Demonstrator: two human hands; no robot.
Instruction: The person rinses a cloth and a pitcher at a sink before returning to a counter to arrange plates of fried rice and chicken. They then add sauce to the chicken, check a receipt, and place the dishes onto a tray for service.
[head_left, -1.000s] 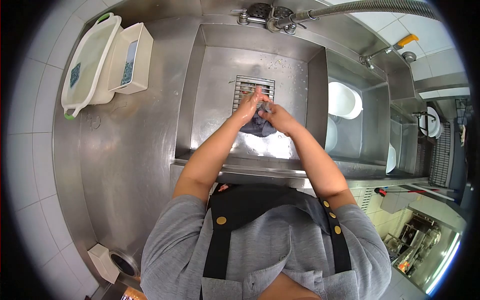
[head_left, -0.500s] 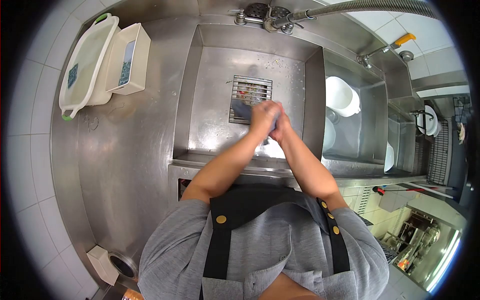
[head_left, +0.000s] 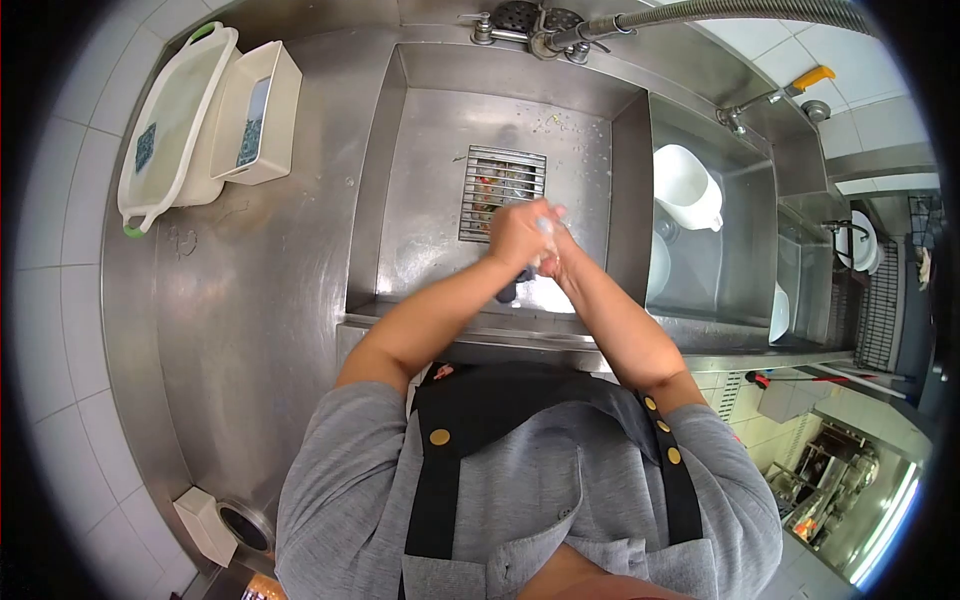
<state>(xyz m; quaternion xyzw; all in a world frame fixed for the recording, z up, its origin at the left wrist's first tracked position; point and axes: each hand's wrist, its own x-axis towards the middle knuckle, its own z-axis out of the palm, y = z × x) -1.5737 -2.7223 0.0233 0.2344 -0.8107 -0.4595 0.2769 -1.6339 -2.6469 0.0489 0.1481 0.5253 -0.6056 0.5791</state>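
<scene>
Over the middle basin of a steel sink [head_left: 425, 170], my left hand [head_left: 519, 235] and my right hand [head_left: 562, 252] are pressed together. Both are closed around a dark grey-blue cloth [head_left: 510, 290], bunched up, with one end hanging below my left hand. Something pale, perhaps wet foam or water, shows between the fingers, though blur hides what it is. Just beyond my hands, a metal drain grate [head_left: 482, 196] lies on the basin floor with colourful food scraps under its bars.
Two cream plastic tubs [head_left: 185, 185] [head_left: 278, 120] stand on the left counter. A faucet with a flexible hose [head_left: 700, 14] runs along the back. The right basin holds a white container [head_left: 685, 187] in water. Small scraps lie near the back of the middle basin.
The cloth's dark end has moved from over the grate to below my left hand, nearer my body. My hands stay together with shifted grip, and more of the grate shows.
</scene>
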